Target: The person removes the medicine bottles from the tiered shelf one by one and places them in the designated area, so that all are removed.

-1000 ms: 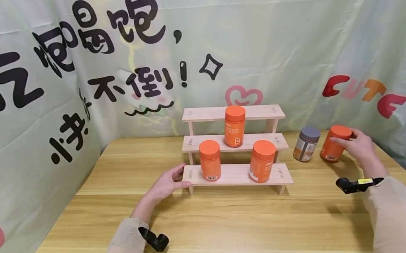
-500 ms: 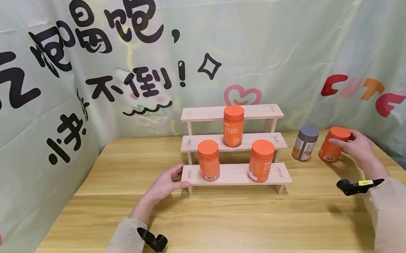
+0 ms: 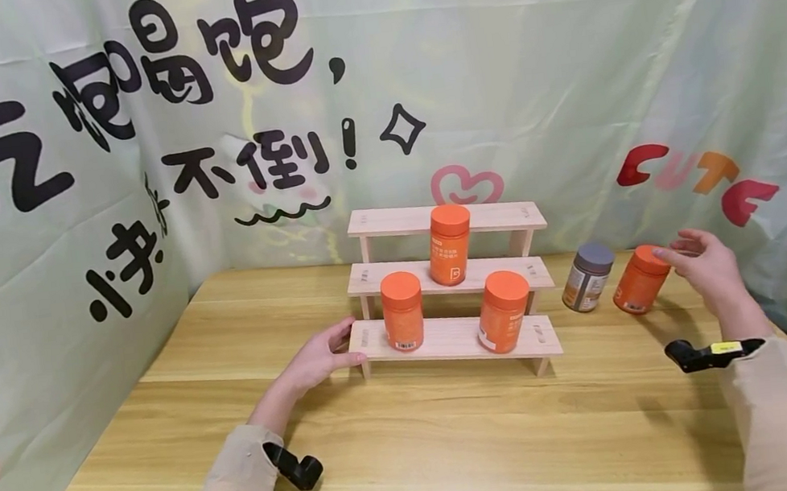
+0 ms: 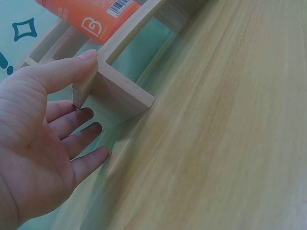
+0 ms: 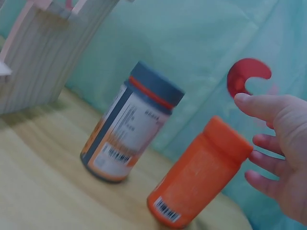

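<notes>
My left hand (image 3: 317, 358) holds the left end of the lowest step of a three-tier wooden display stand (image 3: 448, 336). In the left wrist view its thumb (image 4: 72, 72) lies along the board's end, with the index finger on the opposite side and the other fingers spread. At the right, my right hand (image 3: 711, 267) is beside the lid of an orange jar (image 3: 640, 284) standing on the table. The right wrist view shows its fingers (image 5: 268, 163) loosely bent, with nothing held, right by that lid. A jar with a grey-blue lid (image 3: 587, 280) stands just left of the orange one.
Two orange jars, a left one (image 3: 403, 313) and a right one (image 3: 503, 314), stand on the lowest step. Another orange jar (image 3: 449, 247) is on the middle step. A printed cloth (image 3: 525, 60) hangs behind and beside the wooden table (image 3: 417, 453).
My right hand has let go of the orange jar at the right and drawn back slightly to the right. The left hand stays at the stand, and the jars keep their places.
</notes>
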Demonstrator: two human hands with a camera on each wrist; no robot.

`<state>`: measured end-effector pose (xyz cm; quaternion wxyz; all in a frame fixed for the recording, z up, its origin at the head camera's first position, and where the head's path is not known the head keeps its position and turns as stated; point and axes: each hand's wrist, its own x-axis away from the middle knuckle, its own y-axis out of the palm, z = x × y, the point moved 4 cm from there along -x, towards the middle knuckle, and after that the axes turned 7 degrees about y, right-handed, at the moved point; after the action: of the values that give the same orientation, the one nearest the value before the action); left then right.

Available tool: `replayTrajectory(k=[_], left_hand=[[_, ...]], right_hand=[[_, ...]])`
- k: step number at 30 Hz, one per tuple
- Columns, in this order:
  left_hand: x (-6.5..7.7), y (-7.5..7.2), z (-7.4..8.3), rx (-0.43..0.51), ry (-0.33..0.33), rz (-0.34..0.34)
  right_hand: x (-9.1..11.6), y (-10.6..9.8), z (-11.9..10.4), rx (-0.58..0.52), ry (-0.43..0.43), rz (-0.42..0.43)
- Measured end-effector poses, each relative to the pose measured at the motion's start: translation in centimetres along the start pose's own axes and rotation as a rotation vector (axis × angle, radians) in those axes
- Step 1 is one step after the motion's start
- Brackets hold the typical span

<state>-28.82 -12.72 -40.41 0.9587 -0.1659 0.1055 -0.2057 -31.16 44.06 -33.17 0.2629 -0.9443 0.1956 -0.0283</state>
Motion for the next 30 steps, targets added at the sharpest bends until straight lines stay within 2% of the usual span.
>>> replayTrajectory(k=[4,12,21,30], left_hand=[[0.1,0.0,0.0,-0.004,-0.011,0.003],[0.3,0.1,0.0,0.004,-0.016,0.001],[0.2,0.0,0.0,0.012,-0.014,-0.008],[0.1,-0.1,0.2,0.001,-0.022,-0.015]], right_hand=[[-0.1,-0.7,-1.2,-0.025,-0.013,0.041],[2.1,0.0,-6.7,0.052,-0.108,-0.019],[3.1,2.5,-11.4,0.109,-0.174,-0.147],[5.1,6.2,-16.0,0.052,-0.275,-0.257]])
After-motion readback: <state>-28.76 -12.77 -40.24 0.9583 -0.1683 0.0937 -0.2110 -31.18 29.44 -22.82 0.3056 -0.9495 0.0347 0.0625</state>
